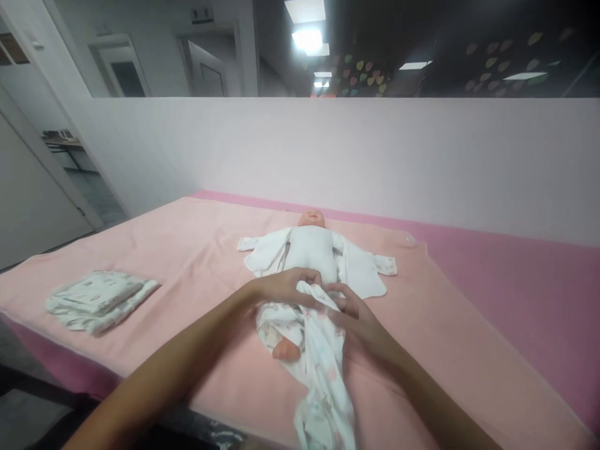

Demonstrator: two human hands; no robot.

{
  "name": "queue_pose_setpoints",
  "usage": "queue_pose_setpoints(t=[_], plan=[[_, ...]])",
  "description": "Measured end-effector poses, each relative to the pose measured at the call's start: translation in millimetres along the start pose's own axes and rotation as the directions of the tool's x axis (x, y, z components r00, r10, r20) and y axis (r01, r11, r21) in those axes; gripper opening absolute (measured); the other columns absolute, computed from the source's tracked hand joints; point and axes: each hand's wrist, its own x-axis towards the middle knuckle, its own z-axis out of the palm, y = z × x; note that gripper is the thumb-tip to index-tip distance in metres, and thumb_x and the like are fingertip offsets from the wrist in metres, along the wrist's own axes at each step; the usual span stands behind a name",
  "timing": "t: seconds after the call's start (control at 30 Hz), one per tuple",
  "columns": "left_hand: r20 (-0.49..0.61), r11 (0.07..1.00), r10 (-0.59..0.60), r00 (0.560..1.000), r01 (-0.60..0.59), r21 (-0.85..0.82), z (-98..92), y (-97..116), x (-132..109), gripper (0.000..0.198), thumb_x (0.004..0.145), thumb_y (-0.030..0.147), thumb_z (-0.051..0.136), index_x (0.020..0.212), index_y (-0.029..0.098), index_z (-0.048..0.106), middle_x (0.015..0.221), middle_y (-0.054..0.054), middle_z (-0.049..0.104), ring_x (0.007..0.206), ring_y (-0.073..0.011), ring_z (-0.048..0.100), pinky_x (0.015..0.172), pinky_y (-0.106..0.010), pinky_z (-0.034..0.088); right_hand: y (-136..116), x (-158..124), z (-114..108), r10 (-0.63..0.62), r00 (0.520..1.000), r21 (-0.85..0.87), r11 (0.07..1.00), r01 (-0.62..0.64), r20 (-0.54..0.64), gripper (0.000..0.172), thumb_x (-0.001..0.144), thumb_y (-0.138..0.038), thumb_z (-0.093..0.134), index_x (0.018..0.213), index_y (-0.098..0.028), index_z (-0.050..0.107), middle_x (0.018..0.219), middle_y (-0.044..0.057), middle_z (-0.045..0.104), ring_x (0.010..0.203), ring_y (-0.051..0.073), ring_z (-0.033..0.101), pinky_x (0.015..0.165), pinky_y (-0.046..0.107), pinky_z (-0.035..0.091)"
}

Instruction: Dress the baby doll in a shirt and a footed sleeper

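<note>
A baby doll (311,250) lies on its back, head toward the wall, on a pink sheet (201,250). Its white jacket (363,265) is spread open with the sleeves out to both sides. My left hand (290,286) and my right hand (351,309) are both closed on white patterned baby pants (323,350) at the doll's lower body. One doll foot (287,350) pokes out of the cloth on the left. The other pant leg trails toward me over the near edge, and the second foot is hidden.
Folded patterned cloths (100,300) lie on the sheet at the left. A darker pink mat (506,294) shows beneath the sheet on the right. Behind the doll rises a white wall (337,156) with a dark window (422,50) above. A door (37,187) stands at far left.
</note>
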Motion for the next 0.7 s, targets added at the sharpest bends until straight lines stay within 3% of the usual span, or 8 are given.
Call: queue_pose_setpoints(t=[0.13, 0.23, 0.37, 0.5, 0.6, 0.7], plan=[[-0.022, 0.989, 0.107, 0.994, -0.109, -0.103, 1.6, -10.2, -7.0, 0.039, 0.076, 0.039, 0.085, 0.089, 0.019, 0.054, 0.087, 0.002, 0.056, 0.078, -0.0130, 0.055, 0.068, -0.023, 0.045, -2.0, -3.9, 6.7, 0.031, 0.990, -0.016, 0.999, -0.029, 0.141, 0.037, 0.091, -0.044, 0.077, 0.115, -0.018, 0.066, 0.088, 0.002, 0.063, 0.080, 0.016, 0.056, 0.073, 0.026, 0.042], [0.013, 0.993, 0.085, 0.996, -0.084, -0.079, -0.6, -11.6, -6.7, 0.035, 0.077, 0.037, 0.084, 0.090, 0.019, 0.058, 0.090, 0.001, 0.059, 0.079, -0.0133, 0.057, 0.070, -0.023, 0.046, -0.9, -7.2, 11.9, -0.006, 0.978, -0.045, 0.999, 0.016, 0.211, 0.034, 0.091, -0.042, 0.077, 0.112, -0.016, 0.070, 0.092, 0.003, 0.064, 0.082, 0.016, 0.057, 0.074, 0.026, 0.043], [0.130, 0.999, 0.026, 0.991, -0.030, 0.024, -6.4, -11.2, -8.2, 0.035, 0.074, 0.042, 0.088, 0.096, 0.021, 0.070, 0.099, 0.000, 0.067, 0.089, -0.0181, 0.063, 0.076, -0.026, 0.049, 3.6, -7.0, 14.0, -0.010, 0.990, -0.015, 1.000, 0.012, 0.141, 0.038, 0.089, -0.045, 0.078, 0.114, -0.018, 0.067, 0.095, 0.003, 0.064, 0.084, 0.016, 0.058, 0.075, 0.025, 0.044], [0.287, 0.996, 0.000, 0.958, -0.025, 0.085, -10.8, -13.8, -12.2, 0.042, 0.064, 0.044, 0.094, 0.094, 0.021, 0.075, 0.094, 0.001, 0.071, 0.089, -0.0227, 0.067, 0.074, -0.028, 0.051, 7.3, -5.3, 13.0, -0.031, 0.999, -0.076, 0.997, 0.035, 0.045, 0.033, 0.091, -0.048, 0.075, 0.094, -0.017, 0.062, 0.084, -0.001, 0.057, 0.078, 0.013, 0.053, 0.072, 0.023, 0.042], [0.291, 0.994, 0.058, 0.955, -0.082, 0.071, -11.6, -17.1, -12.6, 0.037, 0.071, 0.041, 0.091, 0.097, 0.021, 0.073, 0.099, 0.000, 0.070, 0.095, -0.0226, 0.066, 0.079, -0.028, 0.052, 6.9, -7.6, 12.9, -0.017, 0.994, -0.236, 0.971, 0.043, 0.111, 0.030, 0.088, -0.043, 0.078, 0.093, -0.017, 0.064, 0.082, -0.001, 0.056, 0.077, 0.013, 0.051, 0.072, 0.023, 0.041], [0.212, 0.991, 0.125, 0.969, -0.134, 0.029, -10.4, -19.2, -11.5, 0.028, 0.085, 0.034, 0.078, 0.108, 0.022, 0.068, 0.111, -0.002, 0.067, 0.105, -0.0211, 0.064, 0.087, -0.029, 0.052, 4.2, -11.1, 14.1, 0.006, 0.985, -0.363, 0.930, 0.059, 0.175, 0.024, 0.089, -0.039, 0.076, 0.093, -0.016, 0.068, 0.082, 0.000, 0.059, 0.077, 0.015, 0.052, 0.071, 0.024, 0.043]])
